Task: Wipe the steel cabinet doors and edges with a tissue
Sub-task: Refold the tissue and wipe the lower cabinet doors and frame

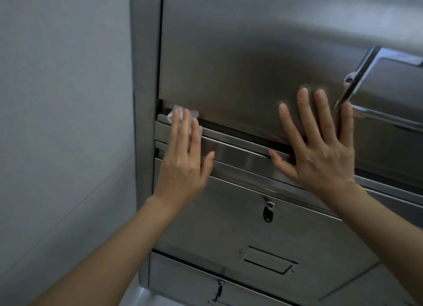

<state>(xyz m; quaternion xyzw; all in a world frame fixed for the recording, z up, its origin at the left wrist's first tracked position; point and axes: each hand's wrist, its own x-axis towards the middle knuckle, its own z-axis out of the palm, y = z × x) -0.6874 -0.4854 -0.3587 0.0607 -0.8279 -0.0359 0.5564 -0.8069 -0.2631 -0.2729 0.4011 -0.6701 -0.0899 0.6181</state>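
Note:
A steel cabinet fills the view, with a large upper door [240, 54] and steel edge strips [233, 149] below it. My left hand [183, 159] presses a small white tissue [180, 114] against the gap at the lower left corner of the upper door; the tissue shows past my fingertips. My right hand [320, 150] lies flat with spread fingers on the door's lower edge and the strips, holding nothing. Below both hands is a lower steel door [229, 225] with a keyhole lock [267, 210].
A shiny lever handle [357, 77] juts from the door just right of my right hand. A recessed label slot [266, 258] sits on the lower door. Another panel with a lock [218, 292] is at the bottom. A grey wall [64, 122] stands at the left.

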